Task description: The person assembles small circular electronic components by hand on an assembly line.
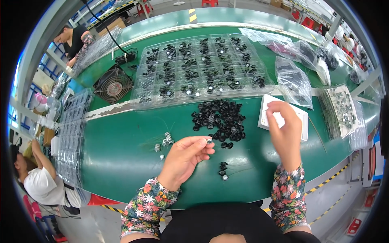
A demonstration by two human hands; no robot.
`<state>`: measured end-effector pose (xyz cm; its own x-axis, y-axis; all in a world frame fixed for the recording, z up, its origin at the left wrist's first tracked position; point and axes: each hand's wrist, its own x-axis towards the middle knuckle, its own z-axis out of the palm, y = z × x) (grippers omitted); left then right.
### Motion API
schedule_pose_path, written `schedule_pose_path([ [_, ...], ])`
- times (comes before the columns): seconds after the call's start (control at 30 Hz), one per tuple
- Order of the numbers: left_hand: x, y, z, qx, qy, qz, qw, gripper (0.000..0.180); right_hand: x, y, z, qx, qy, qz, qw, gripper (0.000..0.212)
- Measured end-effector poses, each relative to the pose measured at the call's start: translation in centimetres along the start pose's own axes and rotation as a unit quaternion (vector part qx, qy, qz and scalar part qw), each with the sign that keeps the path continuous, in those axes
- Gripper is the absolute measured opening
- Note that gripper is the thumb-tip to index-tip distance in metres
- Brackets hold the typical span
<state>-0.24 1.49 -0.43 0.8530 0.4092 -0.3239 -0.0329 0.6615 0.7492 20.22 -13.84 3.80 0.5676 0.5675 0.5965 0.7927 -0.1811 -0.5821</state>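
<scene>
Between thumb and fingertips, my left hand (187, 158) pinches a small round black part with a pale centre (209, 141). My right hand (286, 131) is raised over a white open box (265, 115); its fingers are bent together, and whatever they might hold is too small to make out. Beyond the left fingertips lies a heap of small round black parts (219, 117). Several silver round pieces with thin wires (167, 139) rest to the left of that hand. A short row of black parts (223, 167) ends in a silver piece with wires, nearer to me.
A clear compartment tray (204, 67) filled with black parts spans the far bench. Behind it on the left stands a fan (113, 86). Plastic bags (293, 79) and a stack of wired pieces (342, 109) lie right. Clear trays (72, 137) line the left edge; two people work beyond.
</scene>
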Motion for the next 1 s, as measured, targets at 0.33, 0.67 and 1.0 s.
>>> schedule_pose_path([
  [0.33,0.1,-0.5,0.5,-0.006,-0.010,0.005,1.000,0.022,-3.0,-5.4,3.7,-0.014,-0.128,-0.134,0.983,0.023],
  [0.67,-0.1,-0.9,0.6,-0.043,-0.023,0.017,0.999,0.014,-3.2,-5.3,4.7,0.002,-0.103,-0.126,0.987,0.020],
  [1.0,-0.1,-1.3,0.5,-0.077,-0.033,0.019,0.996,0.015,-3.1,-5.2,5.1,-0.001,-0.070,-0.147,0.987,0.018],
])
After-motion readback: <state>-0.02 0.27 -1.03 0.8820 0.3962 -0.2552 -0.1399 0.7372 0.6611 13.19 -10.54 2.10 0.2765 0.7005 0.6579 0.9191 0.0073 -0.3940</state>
